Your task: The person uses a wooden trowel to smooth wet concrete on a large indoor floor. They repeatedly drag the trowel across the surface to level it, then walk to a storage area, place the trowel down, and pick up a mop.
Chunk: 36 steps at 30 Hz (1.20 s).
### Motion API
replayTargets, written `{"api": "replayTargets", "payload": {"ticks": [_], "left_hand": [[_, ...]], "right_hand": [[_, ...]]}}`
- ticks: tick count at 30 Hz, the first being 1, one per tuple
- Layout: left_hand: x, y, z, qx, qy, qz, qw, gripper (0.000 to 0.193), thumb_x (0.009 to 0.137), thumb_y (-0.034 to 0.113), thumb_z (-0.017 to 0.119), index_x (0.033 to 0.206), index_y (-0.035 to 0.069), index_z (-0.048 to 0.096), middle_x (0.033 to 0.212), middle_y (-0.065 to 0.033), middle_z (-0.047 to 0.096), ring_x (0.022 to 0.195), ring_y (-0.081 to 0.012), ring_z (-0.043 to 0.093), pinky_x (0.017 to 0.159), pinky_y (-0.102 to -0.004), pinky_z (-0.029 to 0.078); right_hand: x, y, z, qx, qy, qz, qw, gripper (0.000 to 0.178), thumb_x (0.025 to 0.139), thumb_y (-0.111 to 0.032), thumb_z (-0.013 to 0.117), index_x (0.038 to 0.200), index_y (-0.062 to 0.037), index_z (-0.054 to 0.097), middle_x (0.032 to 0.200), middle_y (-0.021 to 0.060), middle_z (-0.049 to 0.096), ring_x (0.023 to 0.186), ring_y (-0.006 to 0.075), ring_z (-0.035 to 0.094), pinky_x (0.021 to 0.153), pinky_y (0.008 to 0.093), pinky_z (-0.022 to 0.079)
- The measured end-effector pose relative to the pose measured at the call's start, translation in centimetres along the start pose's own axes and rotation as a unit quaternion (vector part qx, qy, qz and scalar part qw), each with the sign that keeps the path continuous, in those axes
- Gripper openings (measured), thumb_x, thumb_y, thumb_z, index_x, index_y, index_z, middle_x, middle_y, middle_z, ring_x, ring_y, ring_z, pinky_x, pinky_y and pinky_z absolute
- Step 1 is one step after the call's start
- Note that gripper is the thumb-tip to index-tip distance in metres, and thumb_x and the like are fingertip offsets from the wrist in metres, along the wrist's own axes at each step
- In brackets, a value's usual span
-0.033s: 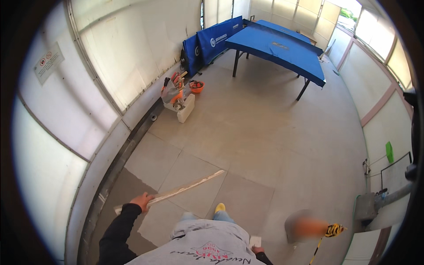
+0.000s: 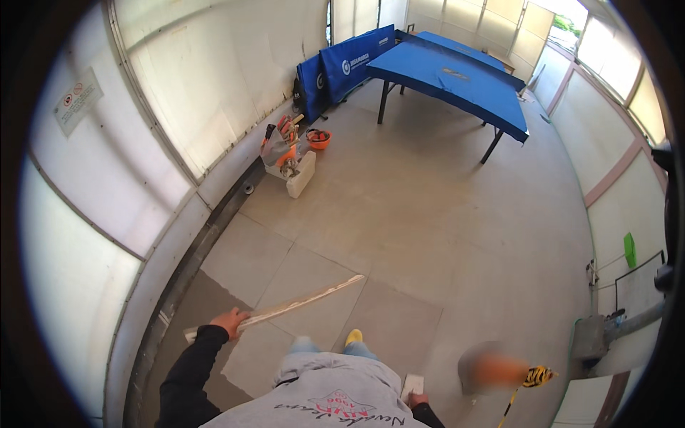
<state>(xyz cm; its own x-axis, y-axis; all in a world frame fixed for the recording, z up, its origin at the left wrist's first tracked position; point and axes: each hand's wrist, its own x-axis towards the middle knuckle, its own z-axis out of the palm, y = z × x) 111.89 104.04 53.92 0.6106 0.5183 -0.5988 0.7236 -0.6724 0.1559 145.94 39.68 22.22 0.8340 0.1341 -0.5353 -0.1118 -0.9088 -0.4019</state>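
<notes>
My left hand is closed around a long, narrow wooden batten near its left end. The batten slants away to the right over the large grey floor tiles, its far end ragged and whitish. Low at the right, beside my grey sweatshirt, my right hand grips a small pale rectangular block; its exact kind is too small to make out. Part of that hand's fingers is hidden. One yellow shoe shows below my sweatshirt, standing on the tiles.
A blurred orange cone with yellow-black tape stands at the right. Along the left wall sit a white crate of tools and an orange bucket. Farther back are a blue table-tennis table and blue barrier panels.
My right hand has come slightly up and outward, so more of the pale block shows. My left hand and the batten have hardly moved.
</notes>
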Motion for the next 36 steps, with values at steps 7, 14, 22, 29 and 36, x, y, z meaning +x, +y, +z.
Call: {"api": "replayTargets", "payload": {"ticks": [7,14,22,29,36], "left_hand": [[11.8,0.9,-8.1,0.026,-0.033,0.040,0.998,0.063,0.079,0.007,0.068,0.137,0.022,0.048,0.120,-0.0155,0.051,0.104,-0.0361,0.062,0.089,-0.0458,0.052],[28.8,-3.9,-14.1,-0.007,-0.031,0.138,0.990,0.067,0.077,0.000,0.064,0.139,0.020,0.048,0.119,-0.0191,0.053,0.106,-0.0386,0.061,0.089,-0.0466,0.051],[54.5,-5.2,-22.4,0.015,-0.010,0.279,0.960,0.069,0.074,0.000,0.065,0.138,0.018,0.049,0.121,-0.0216,0.054,0.108,-0.0398,0.060,0.088,-0.0477,0.050],[74.0,-4.2,-28.2,0.013,-0.031,0.334,0.942,0.049,0.071,0.001,0.068,0.118,0.014,0.060,0.113,-0.0165,0.062,0.108,-0.0377,0.062,0.086,-0.0470,0.052],[93.5,-9.2,-27.6,0.040,0.004,0.352,0.935,0.034,0.074,0.005,0.069,0.106,0.016,0.064,0.102,-0.0067,0.067,0.104,-0.0305,0.064,0.084,-0.0429,0.054]], "right_hand": [[17.2,-24.4,-9.2,0.019,0.032,0.056,0.998,0.054,0.074,-0.021,0.081,0.112,0.0051,0.053,0.105,0.0274,0.067,0.099,0.0423,0.067,0.085,0.0466,0.054],[26.1,-41.7,-9.1,-0.031,0.026,-0.043,0.998,0.046,0.074,-0.017,0.078,0.109,0.0045,0.056,0.101,0.0226,0.068,0.093,0.0358,0.069,0.080,0.0446,0.055],[31.0,-44.6,-2.9,-0.200,-0.007,-0.029,0.979,0.053,0.073,-0.034,0.082,0.103,0.0054,0.062,0.098,0.0239,0.070,0.094,0.0401,0.068,0.079,0.0462,0.055],[35.4,-43.5,1.6,-0.231,-0.071,-0.024,0.970,0.059,0.083,-0.051,0.071,0.101,0.0053,0.067,0.077,0.0132,0.069,0.065,0.0234,0.064,0.052,0.0433,0.050],[44.7,-52.8,1.1,-0.348,-0.191,0.028,0.918,0.059,0.086,-0.053,0.067,0.093,0.0052,0.062,0.078,0.0172,0.068,0.063,0.0284,0.063,0.053,0.0457,0.051]]}}
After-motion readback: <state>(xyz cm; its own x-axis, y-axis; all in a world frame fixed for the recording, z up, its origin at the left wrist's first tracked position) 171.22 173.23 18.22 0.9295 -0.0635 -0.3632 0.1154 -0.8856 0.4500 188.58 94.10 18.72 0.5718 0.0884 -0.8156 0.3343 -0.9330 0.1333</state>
